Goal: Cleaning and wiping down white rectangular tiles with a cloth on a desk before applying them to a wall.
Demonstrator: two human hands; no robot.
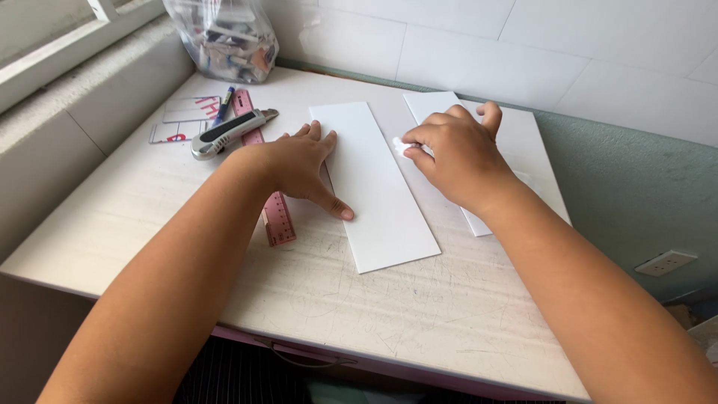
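Observation:
A long white rectangular board (pixel 378 202) lies on the white table (pixel 419 314). My left hand (pixel 299 164) rests flat on its left edge, fingers spread, thumb pressing on the board. My right hand (pixel 456 153) is closed on a small white crumpled piece (pixel 402 147), held at the board's upper right edge. A larger white sheet (pixel 527 142) lies beneath my right hand, to the right of the board.
A pink ruler (pixel 277 217) lies partly under my left hand. A grey utility knife (pixel 224 133), a blue pen (pixel 223 103) and printed cards (pixel 187 111) sit at the far left. A clear bag of small items (pixel 224 37) stands by the tiled wall.

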